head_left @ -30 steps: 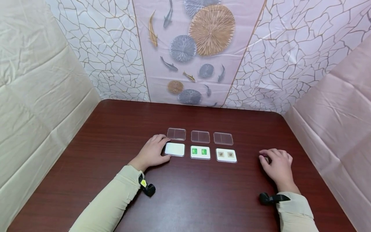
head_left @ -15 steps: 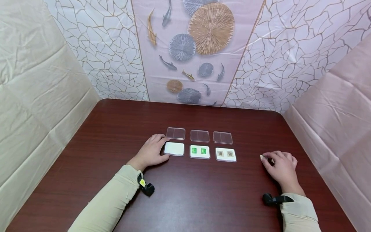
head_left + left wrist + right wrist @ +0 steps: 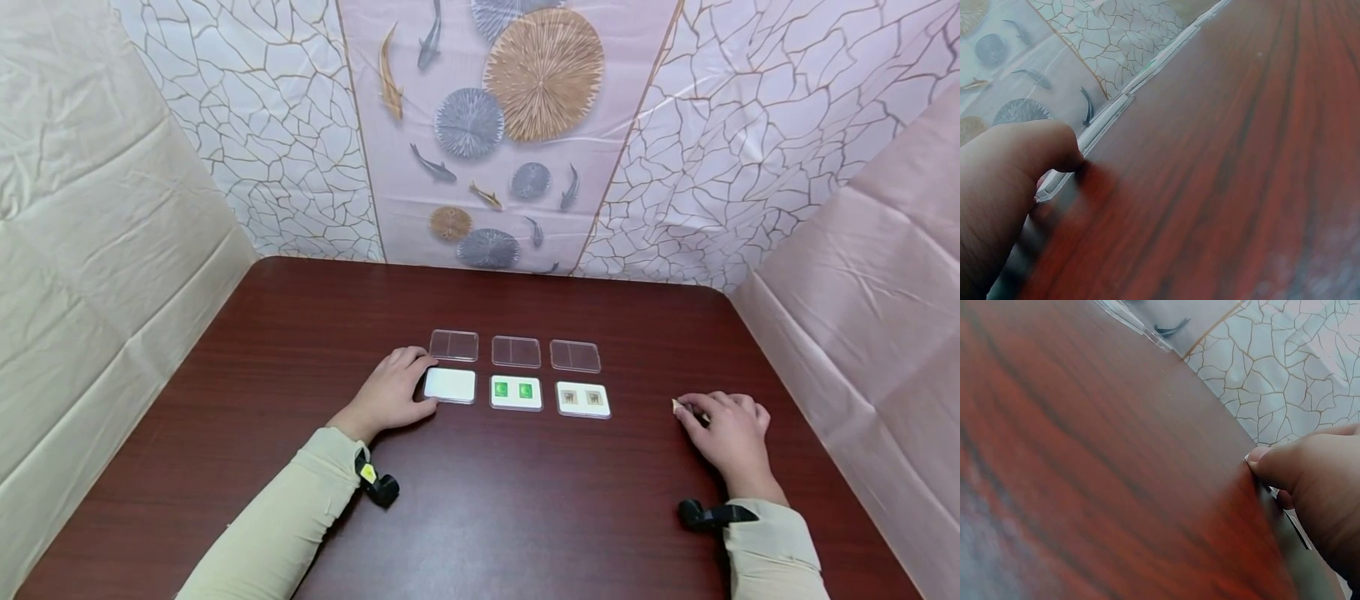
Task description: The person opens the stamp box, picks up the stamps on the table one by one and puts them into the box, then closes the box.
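Observation:
My left hand (image 3: 386, 396) holds the left end of a flat clear case with a blank white insert (image 3: 450, 386), thumb at the near corner and fingers at the far one. In the left wrist view the bent thumb (image 3: 1047, 147) meets the case's edge. At the right, my right hand (image 3: 729, 437) pinches a small pale paper piece (image 3: 677, 406) between thumb and forefinger, mostly hidden by the fingers. Under that palm, in the right wrist view, lies a thin dark-edged flat piece (image 3: 1298, 530), partly covered by the hand.
Right of the left case lie a case with two green stamp-like pictures (image 3: 516, 392) and a case with two brown ones (image 3: 582, 400). Behind them three clear lids (image 3: 453, 345) form a row on the dark red wooden table (image 3: 480, 517). Patterned cloth (image 3: 487, 192) hangs behind.
My right hand has shifted slightly right and toward me, and the pale paper piece now shows at its fingertips. The left hand stays at its case.

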### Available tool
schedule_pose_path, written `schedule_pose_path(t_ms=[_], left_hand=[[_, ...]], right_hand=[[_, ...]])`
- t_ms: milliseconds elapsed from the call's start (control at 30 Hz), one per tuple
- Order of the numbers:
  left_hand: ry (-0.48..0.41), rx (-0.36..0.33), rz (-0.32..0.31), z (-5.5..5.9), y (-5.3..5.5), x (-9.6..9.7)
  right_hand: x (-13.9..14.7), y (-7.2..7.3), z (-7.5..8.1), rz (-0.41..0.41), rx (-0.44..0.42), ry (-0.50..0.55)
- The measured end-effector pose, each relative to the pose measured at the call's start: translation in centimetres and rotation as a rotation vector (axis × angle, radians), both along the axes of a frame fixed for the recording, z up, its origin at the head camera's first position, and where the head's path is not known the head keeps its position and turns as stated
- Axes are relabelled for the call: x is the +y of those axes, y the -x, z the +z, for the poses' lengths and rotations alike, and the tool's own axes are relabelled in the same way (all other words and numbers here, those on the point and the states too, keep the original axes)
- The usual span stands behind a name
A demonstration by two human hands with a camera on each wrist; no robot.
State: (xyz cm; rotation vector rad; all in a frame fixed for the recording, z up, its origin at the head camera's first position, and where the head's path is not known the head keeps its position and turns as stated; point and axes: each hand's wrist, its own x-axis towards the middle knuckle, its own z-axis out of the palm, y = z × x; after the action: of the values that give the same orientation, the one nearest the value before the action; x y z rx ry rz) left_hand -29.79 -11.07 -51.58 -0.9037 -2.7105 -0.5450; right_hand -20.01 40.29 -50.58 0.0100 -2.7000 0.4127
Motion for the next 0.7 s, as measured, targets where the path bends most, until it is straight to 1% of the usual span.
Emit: schedule_pose_path(t_ms=[300, 400, 567, 700], left_hand=[[-0.004, -0.012, -0.001, 0.43, -0.32, 0.05], [-0.004, -0.011, -0.001, 0.51, -0.36, 0.06], [0.003, -0.016, 0.002, 0.45, -0.28, 0.03], [0.009, -0.029, 0.006, 0.36, -0.20, -0.03]], right_hand=[[0.05, 0.25, -0.31, -0.032, 0.006, 0.093], [-0.06, 0.29, -0.27, -0.032, 0.030, 0.134], [-0.30, 0.27, -0.19, -0.010, 0.071, 0.191], [-0.74, 0.64, -0.36, -0.002, 0.102, 0.255]])
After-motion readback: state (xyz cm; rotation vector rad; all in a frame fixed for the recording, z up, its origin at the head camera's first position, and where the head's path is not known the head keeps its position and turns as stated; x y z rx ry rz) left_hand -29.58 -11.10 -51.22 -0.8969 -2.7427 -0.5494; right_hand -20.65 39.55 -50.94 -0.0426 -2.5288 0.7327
